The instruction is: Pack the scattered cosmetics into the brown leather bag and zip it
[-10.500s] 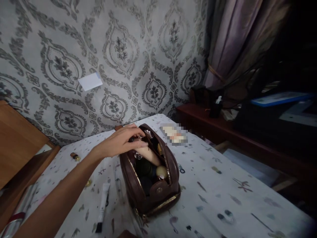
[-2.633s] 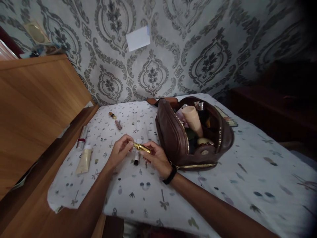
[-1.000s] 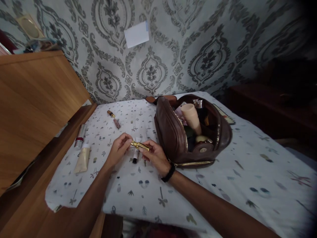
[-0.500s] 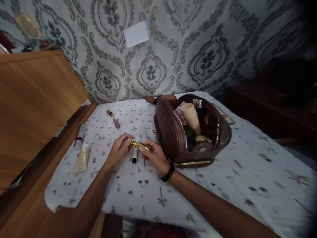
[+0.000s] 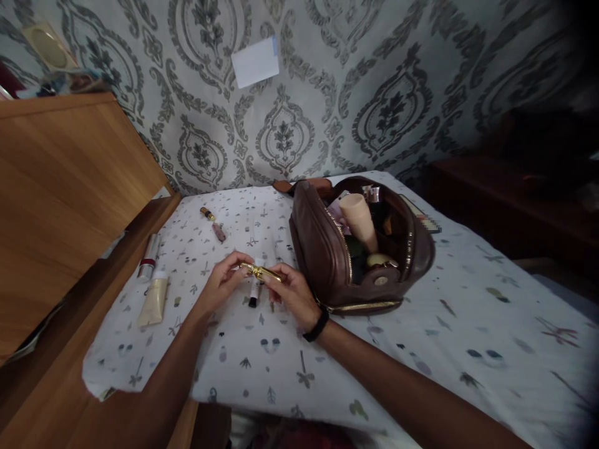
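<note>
A slim, shiny gold cosmetic tube (image 5: 264, 272) is held between both hands above the bed cover. My left hand (image 5: 228, 277) pinches its left end with thumb and fingertips. Round the right part, the fingers and thumb of my right hand (image 5: 292, 292) are closed; a black band circles that wrist. Just below the tube lies a small white tube with a black cap (image 5: 253, 301), partly covered by the hands. The brown leather cosmetic bag (image 5: 316, 240) stands unzipped to the right of my right hand, with a beige bottle (image 5: 358, 215) sticking up in it.
On the patterned cover (image 5: 262, 380) at left lie a cream tube (image 5: 153, 302) and a silver cylinder with a red band (image 5: 148, 255). Farther back is a small pinkish vial with a gold-and-brown cap (image 5: 218, 231). A wooden panel (image 5: 75, 206) borders the left; a wallpapered wall rises behind.
More of the gold tube's left end shows, with my left hand slightly farther left along it. My right hand keeps its grip. The camera view has shifted slightly.
</note>
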Tool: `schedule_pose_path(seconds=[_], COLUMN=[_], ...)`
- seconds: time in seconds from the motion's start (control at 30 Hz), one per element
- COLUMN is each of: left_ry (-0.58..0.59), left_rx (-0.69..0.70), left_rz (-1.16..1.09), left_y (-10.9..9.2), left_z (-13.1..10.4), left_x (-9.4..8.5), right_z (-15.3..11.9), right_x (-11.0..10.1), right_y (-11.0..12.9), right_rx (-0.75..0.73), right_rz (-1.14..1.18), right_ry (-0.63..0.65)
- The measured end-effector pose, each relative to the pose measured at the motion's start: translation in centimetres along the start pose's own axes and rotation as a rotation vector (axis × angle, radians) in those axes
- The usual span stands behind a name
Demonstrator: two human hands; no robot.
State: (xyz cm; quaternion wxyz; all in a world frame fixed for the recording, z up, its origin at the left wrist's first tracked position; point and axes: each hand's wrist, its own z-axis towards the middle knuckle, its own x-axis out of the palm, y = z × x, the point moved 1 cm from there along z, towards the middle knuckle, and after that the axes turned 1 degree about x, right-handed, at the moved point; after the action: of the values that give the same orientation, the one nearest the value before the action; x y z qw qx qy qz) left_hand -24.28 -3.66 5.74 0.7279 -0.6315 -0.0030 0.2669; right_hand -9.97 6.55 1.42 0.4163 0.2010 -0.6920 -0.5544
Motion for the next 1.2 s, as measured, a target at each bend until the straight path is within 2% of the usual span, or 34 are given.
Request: schedule_pose_path(seconds=[0.27, 0.53, 0.7, 1.0, 1.2], left_ry=[0.043, 0.0, -0.013, 0.006, -0.064], left_rx=[0.039, -0.004, -0.01, -0.013, -0.048], left_rz=[0.035, 0.019, 0.011, -0.01, -0.059], left_y=[0.1, 0.5, 0.7, 0.8, 0.9], left_z=[0.0, 0.0, 0.1, 0.1, 0.2], left_x=[-0.1, -0.1, -0.2, 0.0, -0.1], right_z=[-0.2, -0.4, -0.3, 0.2, -0.1], right_x=[-0.2, 0.0, 0.0, -0.3, -0.3], right_y=[0.1, -0.2, -0.7, -0.6, -1.1], right_rx=[0.003, -0.019, -0.069, 0.012, 0.024], right_rz=[-0.051, 0.035, -0.018, -0.005, 0.049], right_ry=[0.016, 0.111, 0.134, 0.067, 0.122])
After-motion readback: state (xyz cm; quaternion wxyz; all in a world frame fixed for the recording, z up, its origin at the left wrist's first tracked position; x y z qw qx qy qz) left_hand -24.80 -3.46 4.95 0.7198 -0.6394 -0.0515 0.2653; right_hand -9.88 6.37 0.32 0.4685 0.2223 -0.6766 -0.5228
